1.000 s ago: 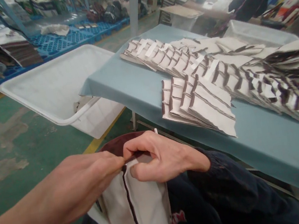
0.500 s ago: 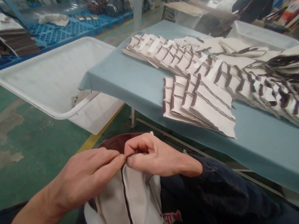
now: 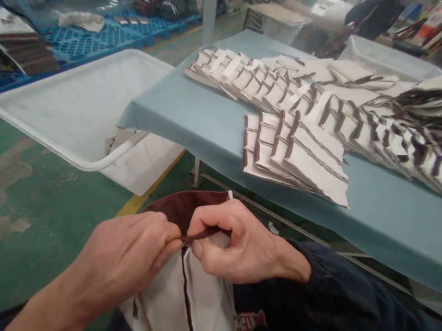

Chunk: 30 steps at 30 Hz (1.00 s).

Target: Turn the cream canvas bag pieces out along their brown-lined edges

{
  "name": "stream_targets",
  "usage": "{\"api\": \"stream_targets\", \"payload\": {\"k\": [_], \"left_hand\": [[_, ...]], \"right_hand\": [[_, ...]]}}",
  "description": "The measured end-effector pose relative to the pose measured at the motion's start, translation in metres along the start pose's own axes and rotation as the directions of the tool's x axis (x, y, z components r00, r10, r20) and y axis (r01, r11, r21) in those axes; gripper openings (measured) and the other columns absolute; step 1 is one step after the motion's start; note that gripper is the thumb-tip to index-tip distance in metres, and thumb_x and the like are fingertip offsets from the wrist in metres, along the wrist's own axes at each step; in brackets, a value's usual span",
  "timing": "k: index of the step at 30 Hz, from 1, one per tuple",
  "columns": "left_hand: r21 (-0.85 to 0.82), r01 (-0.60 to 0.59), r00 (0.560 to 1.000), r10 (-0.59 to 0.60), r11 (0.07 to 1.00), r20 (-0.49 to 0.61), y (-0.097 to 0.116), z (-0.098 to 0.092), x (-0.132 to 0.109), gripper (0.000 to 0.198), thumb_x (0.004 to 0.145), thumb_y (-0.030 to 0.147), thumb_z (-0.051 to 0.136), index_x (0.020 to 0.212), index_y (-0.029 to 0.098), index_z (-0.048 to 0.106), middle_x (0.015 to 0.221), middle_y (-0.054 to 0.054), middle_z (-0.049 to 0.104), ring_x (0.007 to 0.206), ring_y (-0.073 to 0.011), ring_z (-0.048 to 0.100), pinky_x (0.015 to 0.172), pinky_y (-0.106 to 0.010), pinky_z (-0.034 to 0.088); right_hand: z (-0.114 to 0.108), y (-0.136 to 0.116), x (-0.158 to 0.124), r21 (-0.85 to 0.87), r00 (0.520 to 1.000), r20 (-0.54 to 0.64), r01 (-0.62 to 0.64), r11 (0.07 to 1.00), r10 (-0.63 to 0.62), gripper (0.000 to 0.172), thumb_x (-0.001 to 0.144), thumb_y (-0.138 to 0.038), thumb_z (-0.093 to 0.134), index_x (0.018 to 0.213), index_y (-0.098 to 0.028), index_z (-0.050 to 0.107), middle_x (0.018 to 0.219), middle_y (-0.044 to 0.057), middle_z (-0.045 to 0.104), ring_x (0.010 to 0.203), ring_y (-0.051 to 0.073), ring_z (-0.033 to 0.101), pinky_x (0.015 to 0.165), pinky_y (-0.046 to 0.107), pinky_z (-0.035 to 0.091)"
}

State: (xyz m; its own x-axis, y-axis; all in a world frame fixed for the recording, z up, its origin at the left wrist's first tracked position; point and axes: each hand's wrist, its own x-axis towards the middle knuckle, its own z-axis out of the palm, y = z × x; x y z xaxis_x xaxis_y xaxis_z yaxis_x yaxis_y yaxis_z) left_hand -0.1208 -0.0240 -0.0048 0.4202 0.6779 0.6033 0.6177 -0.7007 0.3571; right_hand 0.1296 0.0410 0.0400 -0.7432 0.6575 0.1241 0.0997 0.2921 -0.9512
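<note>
Head view: left hand (image 3: 129, 252) and right hand (image 3: 233, 242) both pinch the dark edge (image 3: 205, 234) of the cloth piece (image 3: 173, 313); the right has drawn sideways, and the edge is now taut.

My right hand (image 3: 237, 244) now pulls the dark edge band (image 3: 206, 235) a little further from my left hand (image 3: 130, 255) than a second ago. The cloth pouch (image 3: 169, 313) shows more of its maroon lining (image 3: 182, 213), and its mouth gapes wider.
</note>
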Motion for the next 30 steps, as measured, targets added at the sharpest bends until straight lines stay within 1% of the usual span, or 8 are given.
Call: {"api": "stream_targets", "payload": {"k": [3,6,10,15,19,25,27,30], "left_hand": [[0.000,-0.055,0.996,0.055,0.998,-0.069,-0.008,0.014,-0.004,0.030,0.138,0.029,0.049,0.112,0.029,0.066,0.083,0.004,0.073,0.067,-0.0192,0.070,0.064,-0.032,0.048],[-0.082,-0.016,1.000,0.014,0.996,-0.025,-0.010,0.014,-0.004,0.032,0.140,0.034,0.048,0.114,0.029,0.067,0.085,0.004,0.076,0.068,-0.0190,0.072,0.066,-0.032,0.049],[-0.204,0.039,0.995,-0.019,0.978,0.101,-0.002,-0.004,0.003,0.039,0.141,0.049,0.050,0.110,0.030,0.065,0.082,0.005,0.072,0.063,-0.0176,0.065,0.061,-0.032,0.043],[-0.214,0.101,0.959,-0.037,0.972,0.282,0.016,-0.033,0.025,0.036,0.134,0.024,0.056,0.098,0.028,0.060,0.079,0.009,0.066,0.060,-0.0129,0.059,0.060,-0.028,0.041],[-0.164,0.113,0.961,-0.066,0.980,0.269,0.028,-0.040,0.034,0.036,0.121,0.011,0.051,0.090,0.028,0.053,0.074,0.011,0.059,0.060,-0.0106,0.058,0.060,-0.029,0.039],[-0.261,0.286,0.957,-0.258,0.922,0.134,0.048,-0.027,0.018,0.041,0.126,0.020,0.048,0.086,0.029,0.046,0.067,0.010,0.046,0.052,-0.0130,0.046,0.053,-0.032,0.031],[-0.296,0.363,0.932,-0.344,0.884,0.115,0.051,-0.021,0.011,0.045,0.128,0.027,0.050,0.083,0.029,0.048,0.065,0.008,0.048,0.051,-0.0147,0.045,0.051,-0.034,0.029],[-0.344,0.444,0.894,-0.436,0.827,0.105,0.046,-0.016,0.001,0.053,0.128,0.037,0.053,0.076,0.029,0.046,0.063,0.006,0.049,0.050,-0.0163,0.042,0.047,-0.034,0.029]], "right_hand": [[0.001,0.007,0.002,0.075,0.999,0.002,-0.052,0.996,0.052,0.012,0.088,-0.031,0.067,0.080,-0.027,0.060,0.065,-0.009,0.049,0.061,0.012,0.051,0.060,0.026,0.044],[0.003,0.015,0.002,0.046,1.000,0.008,-0.005,0.999,0.005,0.011,0.090,-0.030,0.067,0.081,-0.027,0.061,0.064,-0.010,0.049,0.061,0.012,0.052,0.060,0.026,0.044],[0.002,0.019,-0.002,-0.083,0.983,-0.003,0.182,0.980,-0.183,0.007,0.091,-0.024,0.064,0.085,-0.026,0.063,0.070,-0.008,0.061,0.062,0.011,0.056,0.064,0.025,0.046],[-0.010,0.010,-0.011,-0.352,0.919,0.107,0.391,0.850,-0.378,0.012,0.105,-0.019,0.062,0.099,-0.025,0.071,0.078,-0.004,0.070,0.067,0.014,0.062,0.065,0.029,0.044],[-0.017,-0.003,-0.013,-0.455,0.908,0.243,0.419,0.786,-0.342,0.011,0.104,-0.024,0.063,0.107,-0.024,0.074,0.082,-0.001,0.074,0.073,0.019,0.067,0.067,0.033,0.045],[-0.023,0.004,-0.007,-0.302,0.899,0.194,0.436,0.848,-0.393,0.011,0.108,-0.021,0.066,0.106,-0.024,0.076,0.079,-0.004,0.077,0.070,0.015,0.067,0.069,0.029,0.049],[-0.031,0.011,-0.006,-0.265,0.924,0.180,0.377,0.888,-0.338,0.012,0.112,-0.029,0.073,0.102,-0.024,0.077,0.081,-0.003,0.079,0.071,0.014,0.068,0.071,0.027,0.050],[-0.046,0.021,-0.005,-0.268,0.973,0.153,0.211,0.940,-0.174,0.037,0.114,-0.056,0.085,0.099,-0.023,0.078,0.085,-0.001,0.080,0.074,0.015,0.070,0.073,0.028,0.050]]}}
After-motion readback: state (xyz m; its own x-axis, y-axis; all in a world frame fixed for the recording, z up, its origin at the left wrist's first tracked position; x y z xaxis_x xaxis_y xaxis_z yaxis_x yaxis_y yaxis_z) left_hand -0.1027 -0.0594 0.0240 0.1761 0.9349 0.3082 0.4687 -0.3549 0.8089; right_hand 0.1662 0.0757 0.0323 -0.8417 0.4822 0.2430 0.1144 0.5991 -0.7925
